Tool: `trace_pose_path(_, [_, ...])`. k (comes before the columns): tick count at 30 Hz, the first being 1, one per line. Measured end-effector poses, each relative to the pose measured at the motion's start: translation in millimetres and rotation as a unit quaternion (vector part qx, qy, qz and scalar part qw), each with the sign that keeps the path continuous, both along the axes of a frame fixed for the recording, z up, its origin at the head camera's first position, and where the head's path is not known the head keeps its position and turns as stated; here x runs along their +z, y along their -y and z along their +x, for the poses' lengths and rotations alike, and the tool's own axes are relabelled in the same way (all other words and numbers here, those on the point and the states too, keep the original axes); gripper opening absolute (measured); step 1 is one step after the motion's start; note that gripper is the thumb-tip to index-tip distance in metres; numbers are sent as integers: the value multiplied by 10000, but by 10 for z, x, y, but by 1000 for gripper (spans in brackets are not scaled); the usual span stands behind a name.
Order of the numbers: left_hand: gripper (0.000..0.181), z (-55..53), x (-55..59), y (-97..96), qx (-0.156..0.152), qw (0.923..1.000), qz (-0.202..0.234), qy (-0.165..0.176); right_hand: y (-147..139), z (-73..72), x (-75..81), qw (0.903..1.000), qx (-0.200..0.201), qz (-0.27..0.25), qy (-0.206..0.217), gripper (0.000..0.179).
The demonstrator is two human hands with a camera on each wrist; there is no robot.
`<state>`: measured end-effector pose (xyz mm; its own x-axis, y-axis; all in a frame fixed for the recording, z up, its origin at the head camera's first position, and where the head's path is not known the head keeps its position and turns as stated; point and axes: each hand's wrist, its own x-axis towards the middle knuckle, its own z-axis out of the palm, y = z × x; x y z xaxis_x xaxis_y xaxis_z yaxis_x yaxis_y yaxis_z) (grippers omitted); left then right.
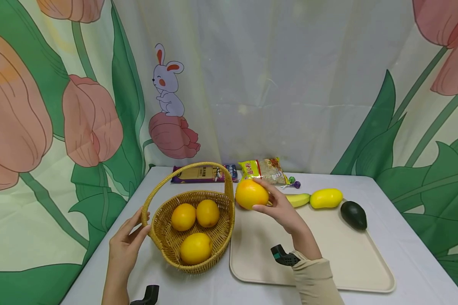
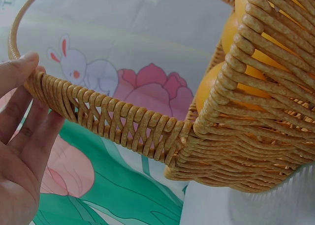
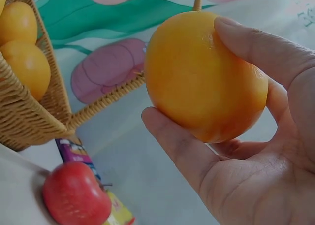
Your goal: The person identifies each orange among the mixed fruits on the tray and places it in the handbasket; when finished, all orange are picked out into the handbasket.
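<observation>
My left hand (image 1: 126, 241) pinches the handle (image 2: 113, 112) of a woven basket (image 2: 236, 156) at its left side, thumb on one face and fingers on the other. Inside the basket lie two round oranges (image 1: 183, 217) and a longer yellow-orange fruit (image 1: 196, 248). My right hand (image 1: 280, 207) holds another orange (image 3: 204, 77) between thumb and fingers. In the head view this orange is in the air just right of the basket's rim (image 1: 232, 216), above the tray's far left part. A red apple (image 3: 76, 193) shows below it in the right wrist view, hidden in the head view.
A beige tray (image 1: 271, 254) lies right of the basket. Along its far side are a banana (image 1: 298, 200), a yellow mango-like fruit (image 1: 326, 198) and a dark avocado (image 1: 353, 215). Behind lie a purple packet (image 1: 202, 174), a yellow bag (image 1: 267, 170) and lollipops (image 1: 296, 184).
</observation>
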<state>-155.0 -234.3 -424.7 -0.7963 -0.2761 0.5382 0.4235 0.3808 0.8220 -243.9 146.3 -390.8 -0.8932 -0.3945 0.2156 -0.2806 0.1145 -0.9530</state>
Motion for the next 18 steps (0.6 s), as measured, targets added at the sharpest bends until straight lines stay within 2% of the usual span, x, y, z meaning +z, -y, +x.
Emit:
trace_pose_path(9, [51, 5, 5, 1, -37, 10000, -16, -28, 114, -69, -54, 9994, 305, 152, -3, 69])
trace_pose_path(18, [51, -3, -7, 6, -51, 10000, 4, -26, 273, -154, -119, 9950, 946, 266, 159, 68])
